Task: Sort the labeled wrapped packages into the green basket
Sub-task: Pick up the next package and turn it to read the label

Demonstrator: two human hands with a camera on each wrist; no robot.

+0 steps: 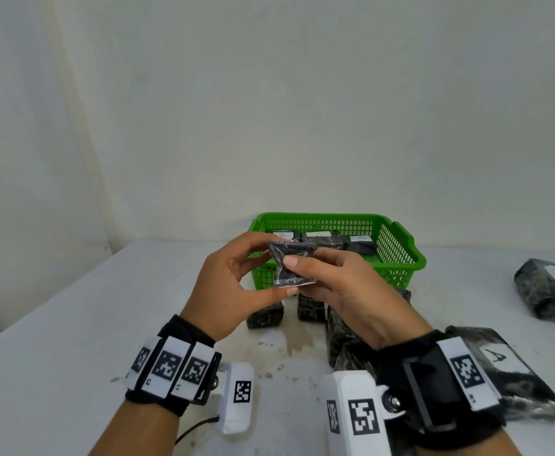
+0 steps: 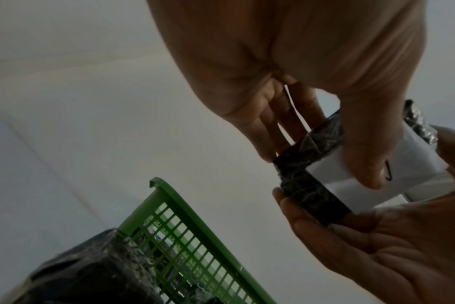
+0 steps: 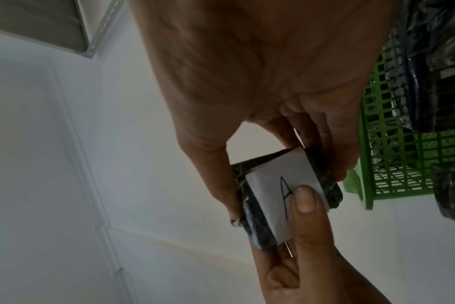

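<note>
Both hands hold one small black wrapped package up in front of the green basket. My left hand pinches it from the left, thumb under its lower edge. My right hand grips its right side, thumb on the near face. The right wrist view shows the package's white label marked A, with the left thumb pressed on it. In the left wrist view the package sits between both hands. Several labeled packages lie in the basket.
Several wrapped packages stand on the white table just before the basket. A large one labeled A lies by my right wrist. Another marked B sits at the far right. A wall stands close behind the basket.
</note>
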